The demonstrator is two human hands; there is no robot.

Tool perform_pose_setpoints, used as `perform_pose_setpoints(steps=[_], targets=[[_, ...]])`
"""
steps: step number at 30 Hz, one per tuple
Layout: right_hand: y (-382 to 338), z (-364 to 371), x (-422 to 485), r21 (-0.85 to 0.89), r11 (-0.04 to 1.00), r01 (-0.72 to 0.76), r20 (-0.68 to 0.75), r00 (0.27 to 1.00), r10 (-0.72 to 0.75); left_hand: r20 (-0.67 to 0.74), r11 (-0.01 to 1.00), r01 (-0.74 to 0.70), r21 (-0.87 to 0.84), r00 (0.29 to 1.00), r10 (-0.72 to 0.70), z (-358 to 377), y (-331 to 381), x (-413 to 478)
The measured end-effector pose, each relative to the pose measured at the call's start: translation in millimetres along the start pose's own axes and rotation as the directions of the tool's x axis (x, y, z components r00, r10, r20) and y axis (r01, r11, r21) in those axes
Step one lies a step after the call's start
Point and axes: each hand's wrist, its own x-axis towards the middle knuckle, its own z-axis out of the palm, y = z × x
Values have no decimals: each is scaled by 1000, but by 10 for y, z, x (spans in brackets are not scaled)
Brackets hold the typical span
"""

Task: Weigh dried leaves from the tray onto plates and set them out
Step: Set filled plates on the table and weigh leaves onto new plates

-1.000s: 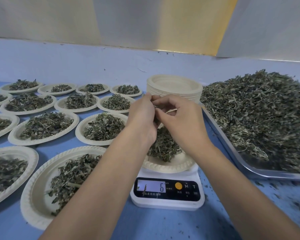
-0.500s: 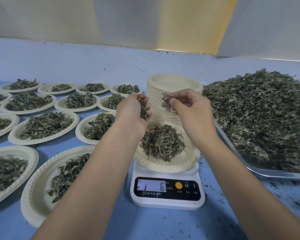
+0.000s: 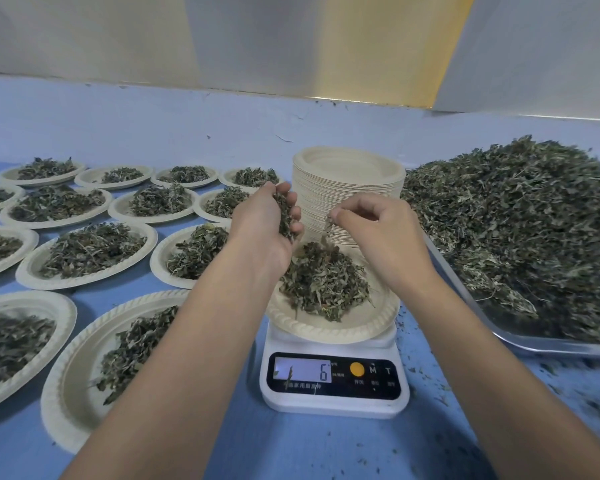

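Observation:
A cream paper plate [image 3: 329, 329] with a small heap of dried leaves [image 3: 322, 282] sits on a white kitchen scale [image 3: 333, 382] whose display reads 6. My left hand [image 3: 267, 223] hovers over the plate's left side, cupped around a handful of dried leaves. My right hand [image 3: 378, 230] is over the plate's right side, pinching a few leaves between thumb and fingertips. A metal tray [image 3: 520, 341] heaped with dried leaves [image 3: 520, 216] lies at the right.
A tall stack of empty plates [image 3: 348, 188] stands just behind the scale. Several filled plates cover the blue table at the left, the nearest one [image 3: 83, 375] beside my left forearm. Leaf crumbs litter the table at the right front.
My hands have drawn apart from their joined position above the plate, each keeping some leaves; the right hand has dropped lower over the plate. The scale reading stays at 6.

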Motion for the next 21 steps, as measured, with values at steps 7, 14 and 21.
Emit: perform_pose_setpoints(steps=[7, 14, 21], targets=[[-51, -29, -39, 34, 999, -2, 32, 999, 1, 16, 999, -10, 33, 1000, 9, -16, -21, 35], [-67, 23, -31, 128, 992, -8, 61, 998, 0, 4, 998, -31, 57, 1000, 31, 4, -78, 88], [-166, 126, -80, 65, 994, 84, 127, 988, -91, 31, 998, -33, 61, 999, 31, 74, -121, 73]])
